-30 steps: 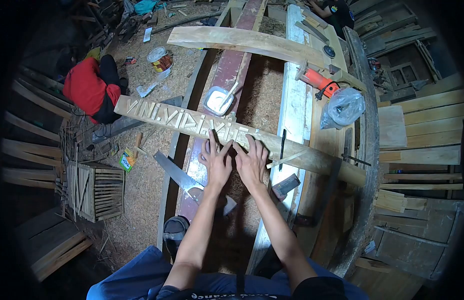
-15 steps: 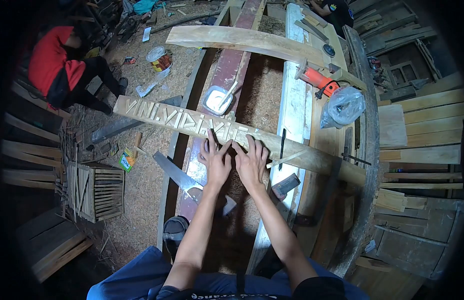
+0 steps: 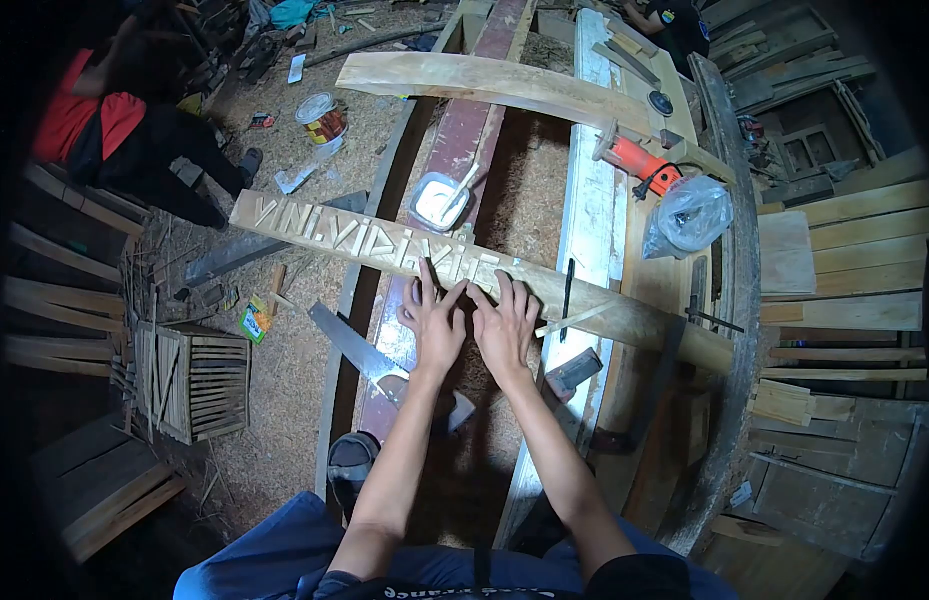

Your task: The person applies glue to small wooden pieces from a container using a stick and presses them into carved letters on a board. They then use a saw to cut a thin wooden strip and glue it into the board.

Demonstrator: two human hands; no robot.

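A long wooden plank [image 3: 624, 306] lies crosswise before me, with raised wooden letters [image 3: 369, 236] along its left part. My left hand [image 3: 439, 325] rests at the plank's near edge, fingers spread and fingertips on the last letters. Beside it, my right hand [image 3: 501, 325] touches the same spot with its fingers apart. The two hands nearly meet at the thumbs and index fingers; any small piece under the fingertips is hidden. Beyond the plank sits a plastic tub of white paste [image 3: 439, 203] with a stick in it. A thin wood strip [image 3: 576, 319] lies on the plank, right of my hands.
A handsaw [image 3: 349, 340] lies left of my hands, and a dark block [image 3: 574, 374] to the right. An orange power tool [image 3: 639, 163] and a plastic bag [image 3: 687, 215] are at right. A curved board [image 3: 484, 80] spans the back. A person in red [image 3: 114, 125] sits at left.
The person in red at the left has leaned and shifted an arm. My hands hold nearly the same place on the plank; the view has moved very slightly.
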